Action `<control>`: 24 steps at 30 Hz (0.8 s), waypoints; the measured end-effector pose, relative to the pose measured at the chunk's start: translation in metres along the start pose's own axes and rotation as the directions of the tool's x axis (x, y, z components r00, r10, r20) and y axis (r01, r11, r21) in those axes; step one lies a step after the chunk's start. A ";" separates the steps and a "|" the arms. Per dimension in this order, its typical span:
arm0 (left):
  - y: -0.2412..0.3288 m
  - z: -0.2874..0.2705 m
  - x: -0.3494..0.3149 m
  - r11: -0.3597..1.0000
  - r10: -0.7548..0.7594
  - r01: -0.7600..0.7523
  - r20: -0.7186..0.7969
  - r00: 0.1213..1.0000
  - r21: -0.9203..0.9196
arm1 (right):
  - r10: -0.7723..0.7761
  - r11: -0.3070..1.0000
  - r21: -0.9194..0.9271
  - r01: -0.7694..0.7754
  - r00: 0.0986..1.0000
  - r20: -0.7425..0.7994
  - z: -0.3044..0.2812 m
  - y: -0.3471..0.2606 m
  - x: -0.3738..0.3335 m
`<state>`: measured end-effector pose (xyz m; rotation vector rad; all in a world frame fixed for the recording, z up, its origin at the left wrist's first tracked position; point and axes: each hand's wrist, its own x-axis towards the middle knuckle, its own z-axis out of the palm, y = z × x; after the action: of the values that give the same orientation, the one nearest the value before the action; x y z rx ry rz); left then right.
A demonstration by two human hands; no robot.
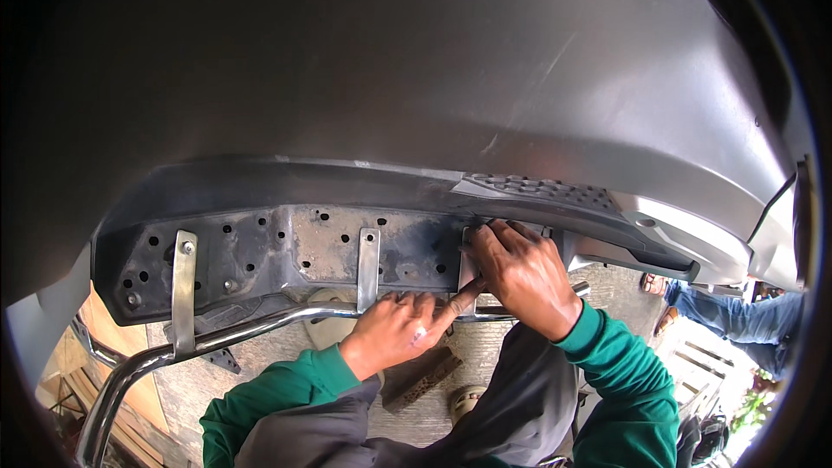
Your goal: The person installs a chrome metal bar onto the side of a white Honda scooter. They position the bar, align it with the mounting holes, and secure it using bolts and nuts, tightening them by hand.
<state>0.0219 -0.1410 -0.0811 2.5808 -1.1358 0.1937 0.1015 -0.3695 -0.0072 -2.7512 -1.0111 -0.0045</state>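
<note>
A bent chrome tube bar (260,324) runs along the black perforated panel (334,238), joined to it by flat metal brackets, including a left bracket (183,290) and a middle bracket (368,269). My left hand (394,329) curls over the bar just right of the middle bracket, its index finger stretched toward the right bracket (468,270). Around the top of that right bracket, the fingers of my right hand (524,273) are bent and closed. Whatever they pinch there is hidden behind the knuckles.
Above my hands spreads a large dark grey vehicle body panel (416,78). A brown block (423,381) lies on the floor between my legs. Wooden boards (121,347) are at left. Another person's jeans-clad legs (737,321) extend in at right, beside white slats (706,364).
</note>
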 end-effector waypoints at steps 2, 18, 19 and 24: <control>0.001 -0.002 0.000 1.000 -0.014 0.013 0.038 0.999 0.006 | 0.021 1.000 0.009 -0.021 1.000 0.016 0.000 -0.001 0.001; 0.000 0.000 0.002 0.999 -0.015 0.016 -0.035 0.999 0.038 | 0.026 0.998 0.066 -0.024 0.999 -0.027 -0.005 0.001 -0.003; 0.000 0.000 0.002 0.999 -0.018 0.019 -0.027 0.999 0.034 | 0.013 0.999 0.050 -0.012 1.000 -0.015 -0.005 0.001 -0.003; 0.000 0.000 0.002 0.999 -0.015 0.016 -0.039 0.999 0.035 | -0.079 0.996 0.029 0.079 0.997 -0.015 -0.005 0.004 -0.004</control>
<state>0.0233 -0.1417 -0.0807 2.6041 -1.1083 0.2622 0.1015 -0.3753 -0.0037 -2.6789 -1.1067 -0.0208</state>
